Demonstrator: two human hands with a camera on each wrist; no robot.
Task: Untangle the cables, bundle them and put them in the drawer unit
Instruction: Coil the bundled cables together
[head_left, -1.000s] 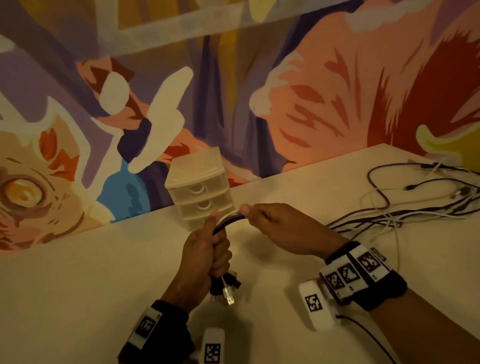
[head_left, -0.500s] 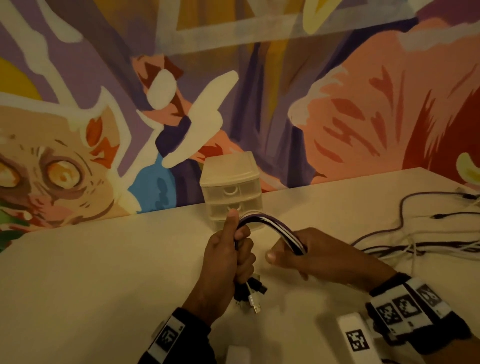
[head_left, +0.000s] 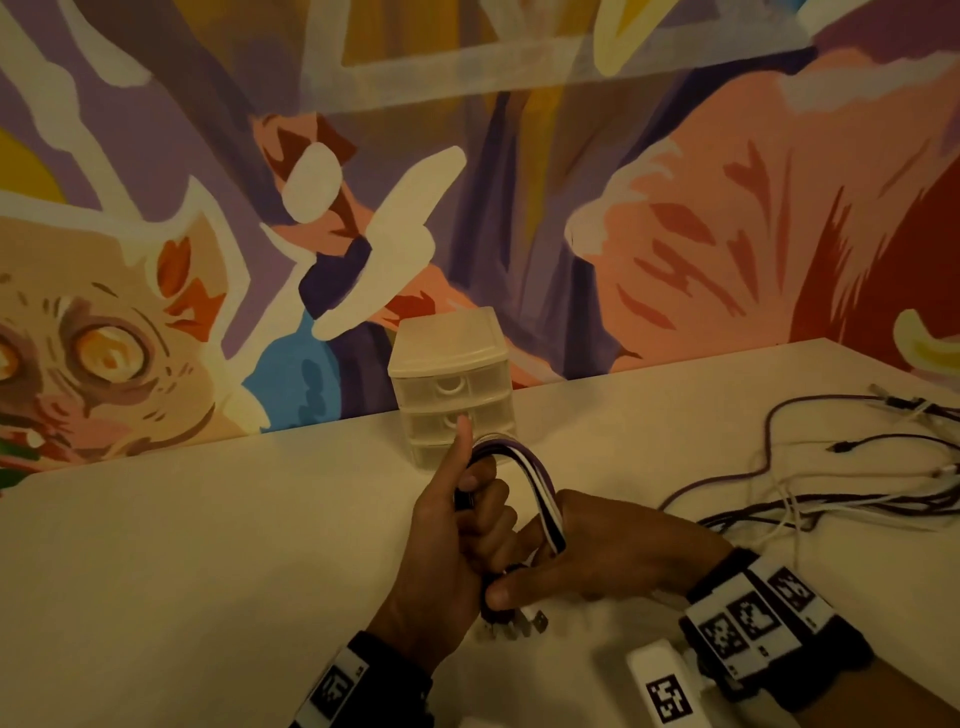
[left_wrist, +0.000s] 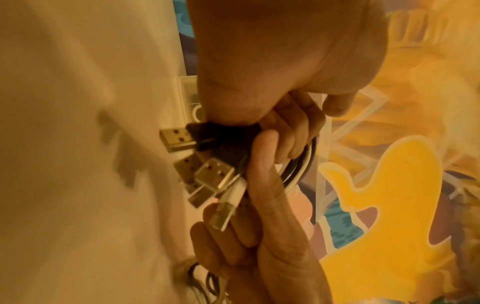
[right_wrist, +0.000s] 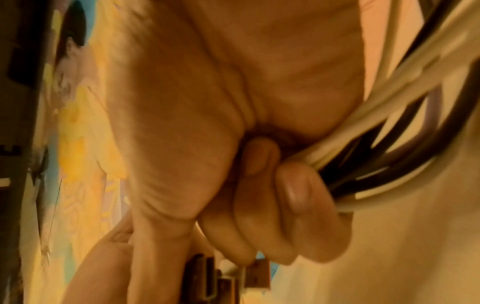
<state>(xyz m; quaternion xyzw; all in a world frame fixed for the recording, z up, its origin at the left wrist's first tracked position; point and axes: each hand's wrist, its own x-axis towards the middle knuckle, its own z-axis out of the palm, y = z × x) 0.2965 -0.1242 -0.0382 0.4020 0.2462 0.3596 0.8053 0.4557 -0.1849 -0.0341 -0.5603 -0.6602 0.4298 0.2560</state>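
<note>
Purple, white and black cables arch between our two hands just above the tabletop, gathered side by side into one flat band. Our left hand is clamped around one end of the band, thumb upright, with the USB plugs fanning out below its fist. Our right hand has its fingers curled around the other leg of the arch, thumb pressed near the plugs. Half a second ago the right hand gripped the band farther out to the side; now it has swung in and down until it meets the left hand, so the arch is tighter and steeper and its two legs nearly touch. A second ago the band was barely bent. We read this as the first fold of the bundle closing, which suggests the untangling of this set is done and coiling has begun. The rest of the cables' length trails from the right hand across the tabletop into a loose spread at the right, so most of the winding looks to lie ahead. The drawer unit stands just behind our hands against the mural, its drawers closed. The view has also shifted slightly since the earlier frames.
</note>
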